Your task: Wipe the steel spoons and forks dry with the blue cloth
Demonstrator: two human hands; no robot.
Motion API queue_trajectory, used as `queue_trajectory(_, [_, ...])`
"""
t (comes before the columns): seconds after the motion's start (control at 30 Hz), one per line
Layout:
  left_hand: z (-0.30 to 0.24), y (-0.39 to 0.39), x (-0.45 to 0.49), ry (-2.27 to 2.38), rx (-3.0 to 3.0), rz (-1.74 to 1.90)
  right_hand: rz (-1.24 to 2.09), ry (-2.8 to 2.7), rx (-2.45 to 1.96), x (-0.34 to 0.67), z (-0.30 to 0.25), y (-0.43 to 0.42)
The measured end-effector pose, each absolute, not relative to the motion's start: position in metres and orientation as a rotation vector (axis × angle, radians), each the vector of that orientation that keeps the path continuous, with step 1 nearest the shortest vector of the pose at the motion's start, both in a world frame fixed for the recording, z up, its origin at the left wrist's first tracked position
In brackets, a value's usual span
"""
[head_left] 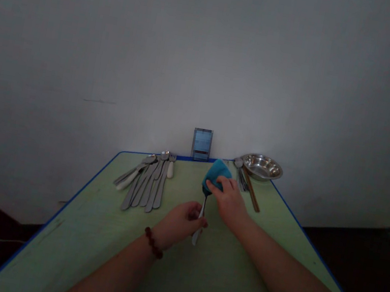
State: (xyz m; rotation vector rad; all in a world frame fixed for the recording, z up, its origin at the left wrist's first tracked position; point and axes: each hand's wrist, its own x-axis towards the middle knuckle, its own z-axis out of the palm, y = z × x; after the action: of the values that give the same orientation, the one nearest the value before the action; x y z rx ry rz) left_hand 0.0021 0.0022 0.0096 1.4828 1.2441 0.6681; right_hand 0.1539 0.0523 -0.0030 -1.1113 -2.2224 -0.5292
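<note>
My left hand [188, 218], with a beaded bracelet on its wrist, grips the handle of a metal piece of cutlery [196, 236] above the middle of the table. The cutlery's upper end is covered by a blue cloth [217, 171], so its kind cannot be told. My right hand [227, 197] is closed on that cloth, fingers pressing it around the cutlery's head. To the left lies a spread pile of metal cutlery [150, 188], with spoons and a white-handled fork [171, 166] among it.
The light green table [174, 272] has a blue edge and stands against a grey wall. At the far right are a shiny metal bowl [262, 167], wooden chopsticks [253, 190] and some spoons [239, 164]. A phone-like screen [201, 144] leans at the back edge.
</note>
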Motion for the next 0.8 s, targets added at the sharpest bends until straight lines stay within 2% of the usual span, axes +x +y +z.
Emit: queue_trajectory(0.8, [0.0148, 0.0054, 0.0003, 1.261, 1.460, 0.681, -0.471, -2.225, -1.078, 0.1534, -0.0078, 0.0561])
